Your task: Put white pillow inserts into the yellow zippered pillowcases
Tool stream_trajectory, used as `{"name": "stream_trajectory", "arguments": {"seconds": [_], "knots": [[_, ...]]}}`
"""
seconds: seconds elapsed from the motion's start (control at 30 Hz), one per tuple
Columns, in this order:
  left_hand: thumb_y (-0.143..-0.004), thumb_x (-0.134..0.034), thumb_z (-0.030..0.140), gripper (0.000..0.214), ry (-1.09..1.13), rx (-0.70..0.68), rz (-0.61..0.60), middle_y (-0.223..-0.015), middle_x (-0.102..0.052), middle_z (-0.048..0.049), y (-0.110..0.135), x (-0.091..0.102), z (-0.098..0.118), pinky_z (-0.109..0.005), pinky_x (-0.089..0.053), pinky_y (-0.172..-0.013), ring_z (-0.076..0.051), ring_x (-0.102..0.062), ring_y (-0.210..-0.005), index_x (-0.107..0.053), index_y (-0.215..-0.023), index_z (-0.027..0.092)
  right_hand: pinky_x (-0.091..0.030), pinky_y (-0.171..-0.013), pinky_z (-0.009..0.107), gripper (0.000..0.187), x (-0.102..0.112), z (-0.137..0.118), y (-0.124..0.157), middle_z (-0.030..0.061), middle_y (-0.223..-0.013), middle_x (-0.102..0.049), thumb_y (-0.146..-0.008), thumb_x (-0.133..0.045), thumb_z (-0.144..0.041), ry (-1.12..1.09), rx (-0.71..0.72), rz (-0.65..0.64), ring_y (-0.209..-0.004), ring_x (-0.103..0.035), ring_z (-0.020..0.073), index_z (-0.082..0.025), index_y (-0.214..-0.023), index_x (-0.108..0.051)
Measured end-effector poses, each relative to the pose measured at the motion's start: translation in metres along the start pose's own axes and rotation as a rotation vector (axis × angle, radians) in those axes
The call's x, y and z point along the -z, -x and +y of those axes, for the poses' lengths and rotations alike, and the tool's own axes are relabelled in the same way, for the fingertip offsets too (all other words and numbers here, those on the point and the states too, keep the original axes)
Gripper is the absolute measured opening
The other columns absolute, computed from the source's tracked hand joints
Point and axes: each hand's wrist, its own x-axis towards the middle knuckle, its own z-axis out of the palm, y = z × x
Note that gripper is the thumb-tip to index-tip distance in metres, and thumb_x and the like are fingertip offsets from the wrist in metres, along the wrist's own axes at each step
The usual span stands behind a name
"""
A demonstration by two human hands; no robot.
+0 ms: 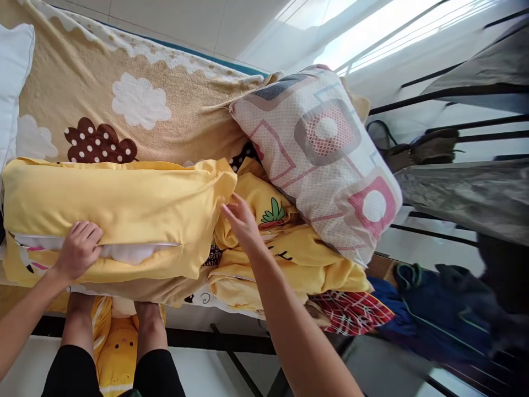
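A pillow in a yellow case (119,204) lies across the near edge of the bed, its white inner showing through a slit along the front. My left hand (78,248) presses on the pillow's near left side, fingers curled over the slit's edge. My right hand (240,219) reaches to the pillow's right end with fingers spread, touching the corner of the case. Beside that corner sits a crumpled yellow quilt (285,248) with a strawberry print.
A patterned white-and-pink pillow (322,154) leans on the quilt at right. A tan blanket (124,94) with cloud shapes covers the bed. A white pillow (12,77) sits far left. Red checked cloth (351,311) and dark clothes (446,303) hang over a black rail.
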Motion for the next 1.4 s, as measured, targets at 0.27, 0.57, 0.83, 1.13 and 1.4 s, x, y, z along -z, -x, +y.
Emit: {"name": "stream_trajectory", "arguments": {"seconds": [0.27, 0.57, 0.83, 1.13, 1.4], "knots": [[-0.086, -0.060, 0.018, 0.021, 0.207, 0.009, -0.003, -0.092, -0.063, -0.0105, -0.003, -0.021, 0.090, -0.036, -0.048, -0.079, -0.023, -0.057, -0.086, -0.057, -0.106, 0.011, -0.040, -0.110, 0.047, 0.071, -0.028, 0.107, 0.163, 0.0124, -0.137, -0.059, -0.062, -0.070, -0.075, -0.147, -0.462, -0.050, -0.132, -0.049, 0.0324, -0.026, -0.113, -0.067], [-0.092, -0.038, 0.022, 0.028, 0.457, 0.311, -0.848, -0.088, -0.070, -0.0102, -0.046, -0.021, 0.175, -0.041, -0.053, -0.074, -0.028, -0.068, -0.082, -0.065, -0.091, 0.015, -0.057, -0.076, 0.041, 0.057, -0.050, 0.129, 0.166, 0.0078, -0.106, -0.072, -0.068, -0.057, -0.075, -0.473, -0.602, 0.002, -0.099, -0.068, 0.0274, -0.027, -0.098, -0.063], [-0.091, -0.038, 0.012, 0.031, 0.616, 0.034, -0.855, -0.101, -0.068, -0.0095, -0.054, -0.029, 0.183, -0.034, -0.054, -0.077, -0.024, -0.066, -0.094, -0.068, -0.094, 0.016, -0.048, -0.064, 0.026, 0.061, -0.055, 0.118, 0.174, -0.0012, -0.086, -0.068, -0.054, -0.075, -0.039, -0.293, -0.517, 0.202, -0.073, -0.062, 0.0159, -0.022, -0.109, -0.054], [-0.092, -0.032, 0.010, 0.037, 0.735, 0.144, -0.871, -0.100, -0.067, -0.0152, -0.028, -0.023, 0.202, -0.038, -0.057, -0.072, -0.026, -0.070, -0.087, -0.063, -0.112, 0.012, -0.047, -0.063, 0.028, 0.052, -0.029, 0.013, 0.219, 0.0011, -0.081, -0.062, -0.079, -0.062, -0.062, 0.160, -0.355, 0.213, -0.070, -0.059, 0.0168, -0.021, -0.112, -0.054], [-0.088, -0.046, 0.014, 0.023, 1.042, 0.044, -1.119, -0.080, -0.068, -0.0063, -0.028, -0.067, 0.168, -0.027, -0.049, -0.062, -0.019, -0.064, -0.074, -0.068, -0.084, 0.015, -0.033, -0.049, 0.026, 0.089, -0.052, -0.036, 0.199, -0.0113, -0.048, -0.046, -0.071, -0.061, -0.049, 0.365, -0.455, -0.175, -0.046, -0.045, 0.0161, -0.014, -0.145, -0.028]]}}
